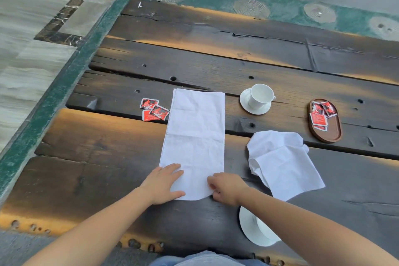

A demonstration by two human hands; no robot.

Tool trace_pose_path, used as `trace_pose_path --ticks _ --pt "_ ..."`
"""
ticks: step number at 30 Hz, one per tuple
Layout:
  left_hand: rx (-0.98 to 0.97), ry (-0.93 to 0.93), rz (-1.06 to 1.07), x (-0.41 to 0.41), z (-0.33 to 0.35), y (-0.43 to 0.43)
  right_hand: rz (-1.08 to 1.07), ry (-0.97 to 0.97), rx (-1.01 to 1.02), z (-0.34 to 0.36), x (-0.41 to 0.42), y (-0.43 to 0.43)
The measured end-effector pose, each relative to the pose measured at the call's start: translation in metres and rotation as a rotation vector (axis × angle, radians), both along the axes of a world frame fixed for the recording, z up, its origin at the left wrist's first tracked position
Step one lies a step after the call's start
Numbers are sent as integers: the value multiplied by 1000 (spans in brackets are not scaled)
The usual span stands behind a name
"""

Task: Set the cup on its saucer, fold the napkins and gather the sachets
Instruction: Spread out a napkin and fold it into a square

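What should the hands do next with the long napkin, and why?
Probably lift the near end and fold it onto the far end: the napkin lies flat as a long strip, the left hand presses its near corner and the right hand pinches its near edge.

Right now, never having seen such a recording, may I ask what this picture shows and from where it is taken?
There is no machine: one camera on a person's head looks down at two bare hands. The left hand lies flat on a long white napkin; the right hand seems to pinch its near edge. On the dark wooden plank table also lie a crumpled white napkin, loose red sachets, an oval wooden tray holding more sachets, and a white cup on a white saucer.
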State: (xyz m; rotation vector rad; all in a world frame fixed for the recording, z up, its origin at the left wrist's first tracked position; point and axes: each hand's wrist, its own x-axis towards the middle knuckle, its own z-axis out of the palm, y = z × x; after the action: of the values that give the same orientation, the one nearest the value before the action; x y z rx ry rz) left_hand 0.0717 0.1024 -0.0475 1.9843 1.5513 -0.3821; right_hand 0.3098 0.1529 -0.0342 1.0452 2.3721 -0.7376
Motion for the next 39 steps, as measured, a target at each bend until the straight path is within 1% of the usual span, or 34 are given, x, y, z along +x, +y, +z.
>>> trace_pose_path --ticks 2,4,8,11,14,17,20,26,28,29,32,34,35,37,39 --pt "-63 -73 75 -4 2 -1 -107 61 -45 1 5 2" --pt "-105 -114 100 -8 4 -2 -178 118 -55 3 9 5" --pt "-104 -138 103 -10 7 -1 -303 217 -1 4 14 12" --pt "-68 -153 160 -10 10 0 -318 246 15 5 16 15" --pt "-16 -172 281 -12 12 0 -357 268 34 6 17 18" --pt "43 -147 395 -19 14 0 -404 268 49 7 19 22" --pt "34 -200 535 -27 11 -1 -422 253 37 9 20 25" --pt "-16 -341 630 -32 14 5 -445 264 26 12 22 26" --pt "-94 -389 649 -33 16 10 -486 249 -38 15 20 29" --pt "-160 -414 665 -32 19 13 -531 239 -100 16 19 31" --pt "-494 -481 746 -33 28 16 -729 167 -416 22 16 36" --pt "-665 -466 766 -37 33 16 -798 113 -650 28 16 37" --pt "-710 -469 780 -39 34 17 -812 113 -728 30 17 38" --pt "-739 -518 836 -41 34 21 -844 150 -789 34 19 40" --pt "-659 -568 899 -41 35 26 -909 212 -772 36 19 43"
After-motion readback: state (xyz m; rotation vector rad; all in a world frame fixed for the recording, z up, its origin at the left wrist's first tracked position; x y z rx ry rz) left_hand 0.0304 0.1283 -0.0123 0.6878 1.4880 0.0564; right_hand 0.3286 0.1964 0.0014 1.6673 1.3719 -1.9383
